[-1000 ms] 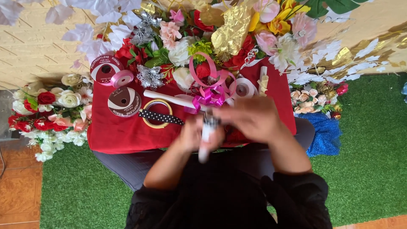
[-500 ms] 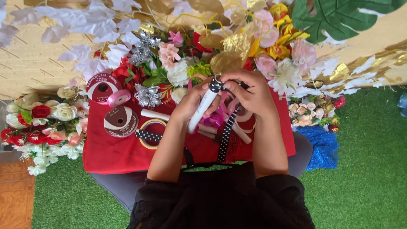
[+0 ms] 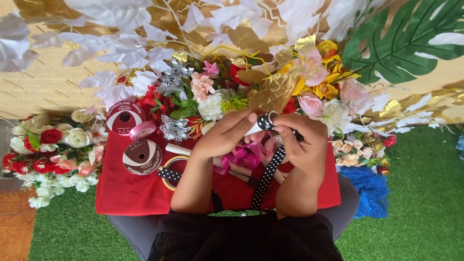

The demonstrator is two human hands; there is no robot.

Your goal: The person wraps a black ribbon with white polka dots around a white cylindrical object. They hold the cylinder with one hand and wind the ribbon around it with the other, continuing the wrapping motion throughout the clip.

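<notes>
both hands are up in front of the person, over a red cloth that lies across the lap. the left hand has its grip closed around a white tube-shaped thing, with the fingers curled over it (only a small bit of the tube shows). the right hand pinches a black ribbon with white dots against the top of that tube, grip closed tight. the ribbon loops at the fingertips and hangs straight down between the two arms. just under the hands sits a shiny pink ribbon bow. on the red cloth to the left lie two flat round ribbon spools, a red one and a brown one, with a small pink ribbon roll between them. fake flowers are piled behind the cloth. green fake grass covers the floor.
</notes>
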